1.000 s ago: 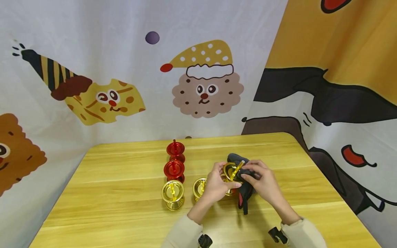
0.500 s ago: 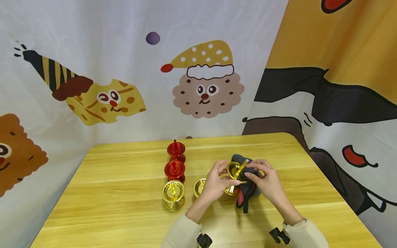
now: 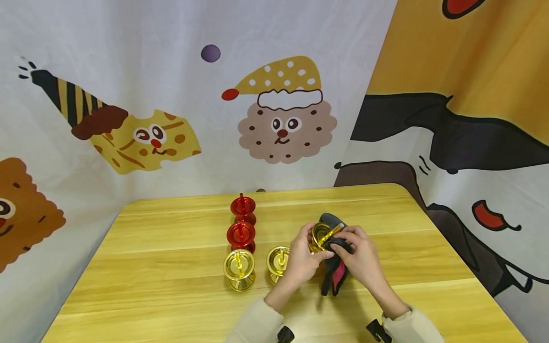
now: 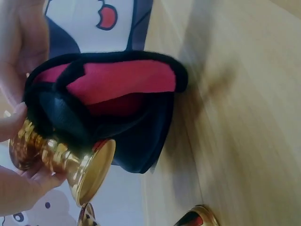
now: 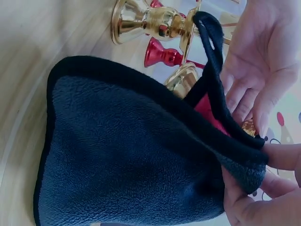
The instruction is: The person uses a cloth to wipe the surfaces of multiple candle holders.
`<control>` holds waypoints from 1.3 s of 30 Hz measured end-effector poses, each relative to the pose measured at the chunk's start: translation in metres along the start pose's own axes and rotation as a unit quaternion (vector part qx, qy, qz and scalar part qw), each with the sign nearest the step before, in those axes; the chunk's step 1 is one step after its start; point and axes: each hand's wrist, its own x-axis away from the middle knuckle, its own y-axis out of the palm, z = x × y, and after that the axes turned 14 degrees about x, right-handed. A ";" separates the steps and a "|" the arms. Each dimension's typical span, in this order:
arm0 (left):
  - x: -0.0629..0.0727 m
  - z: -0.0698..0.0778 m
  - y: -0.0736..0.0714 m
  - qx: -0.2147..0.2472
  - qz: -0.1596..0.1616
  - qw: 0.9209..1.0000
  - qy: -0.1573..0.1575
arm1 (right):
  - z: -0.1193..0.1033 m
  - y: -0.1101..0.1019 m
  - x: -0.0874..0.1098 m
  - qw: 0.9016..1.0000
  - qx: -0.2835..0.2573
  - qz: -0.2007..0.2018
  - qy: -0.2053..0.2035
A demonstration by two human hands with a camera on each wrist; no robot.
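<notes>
In the head view my left hand (image 3: 302, 257) grips a gold goblet-shaped candle holder (image 3: 319, 232) by its cup, and a thin tube stands up from the centre. The holder is tilted above the table; its flared foot (image 4: 93, 174) shows in the left wrist view. My right hand (image 3: 360, 252) pinches a dark grey fleece cloth (image 5: 122, 141) with black edging and pink lining against the cup's rim. Part of the cloth hangs below, with the pink lining (image 4: 127, 77) exposed. Cloth and fingers hide the far side of the cup.
A second gold holder (image 3: 276, 260) stands just left of my left hand, partly covered by it. Further left, another gold holder (image 3: 238, 266) stands in line with two red ones (image 3: 240, 234). All stand on the wooden table (image 3: 150, 267) before a cartoon-print curtain (image 3: 171, 85).
The cloth's hanging end has swung round and shows more pink. It now covers the held holder's foot in the head view. Both hands have shifted slightly left with the holder; the standing holders stay put.
</notes>
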 end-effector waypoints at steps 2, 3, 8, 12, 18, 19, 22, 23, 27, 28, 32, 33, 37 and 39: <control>0.000 -0.001 0.001 -0.012 0.008 1.000 0.011 | -0.001 0.000 0.000 1.000 -0.009 -0.002 0.005; 0.001 -0.001 0.000 -0.010 0.007 1.000 0.011 | -0.001 0.000 0.000 1.000 -0.016 -0.005 0.006; 0.000 0.001 -0.008 0.055 -0.062 0.996 -0.037 | 0.014 -0.003 -0.007 0.997 -0.054 -0.041 -0.026; -0.001 0.004 -0.016 0.113 -0.143 0.979 -0.088 | 0.031 -0.008 -0.016 0.986 -0.098 -0.082 -0.105; -0.001 0.006 -0.014 0.102 -0.119 0.985 -0.076 | 0.030 -0.009 -0.018 0.990 -0.087 -0.080 -0.084; -0.002 0.006 -0.013 0.095 -0.095 0.989 -0.066 | 0.027 -0.008 -0.016 0.992 -0.080 -0.073 -0.061; -0.001 0.004 -0.009 0.066 -0.024 0.997 -0.034 | 0.017 -0.005 -0.010 0.996 -0.068 -0.056 -0.002; -0.001 0.004 -0.008 0.064 -0.008 0.997 -0.029 | 0.014 -0.004 -0.008 0.996 -0.067 -0.053 0.011; -0.001 0.002 -0.008 0.103 -0.008 0.994 -0.038 | 0.010 -0.004 -0.005 0.995 -0.077 -0.043 0.037; -0.001 0.001 -0.009 0.122 -0.015 0.991 -0.045 | 0.011 -0.004 -0.005 0.995 -0.083 -0.040 0.042; -0.001 0.002 -0.011 0.148 -0.032 0.987 -0.059 | 0.015 -0.008 -0.009 0.993 -0.102 -0.042 0.047; -0.002 0.002 -0.011 0.139 -0.035 0.988 -0.059 | 0.017 -0.008 -0.009 0.992 -0.105 -0.046 0.047; -0.001 0.002 -0.009 0.106 -0.056 0.991 -0.067 | 0.019 -0.009 -0.010 0.994 -0.091 -0.054 0.036; -0.001 0.001 -0.008 0.109 -0.066 0.989 -0.071 | 0.019 -0.009 -0.009 0.996 -0.072 -0.051 0.026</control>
